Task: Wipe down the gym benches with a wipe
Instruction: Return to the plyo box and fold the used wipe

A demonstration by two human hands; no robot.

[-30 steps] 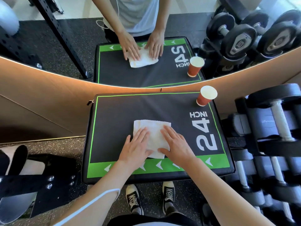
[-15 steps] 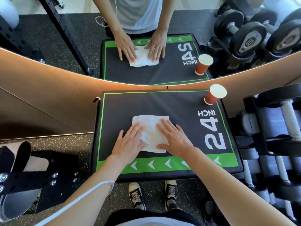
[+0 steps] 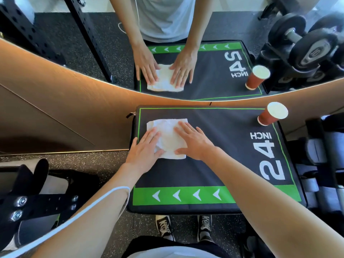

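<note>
I'm looking down at the wipe (image 3: 168,138), lying flat in the upper left of the worktop (image 3: 214,161), close to its far edge and left border. Both hands are pressing on it with straight fingers: the left hand (image 3: 143,153) is covering its lower left part, the right hand (image 3: 195,142) its right side. Neither grip is clenching anything; both are released, palms down, holding the wipe only by pressure.

I'm judging the wipe as light, thin and soft, so it is likely to bunch or fold if pushed from one edge. Flat palms spread over its middle look like the best hold, letting it slide with the hands on the smooth fabric top. It may drag a little if damp, though I cannot tell that.

It is showing as a white, roughly square sheet, creased and slightly rumpled, with one corner poking out below between the hands.

A red paper cup (image 3: 271,114) is standing at the upper right corner of the worktop, well apart from the wipe; I'm reckoning a wide sweep that way could tip it. The mirror (image 3: 204,25) above is reflecting the same scene.
</note>
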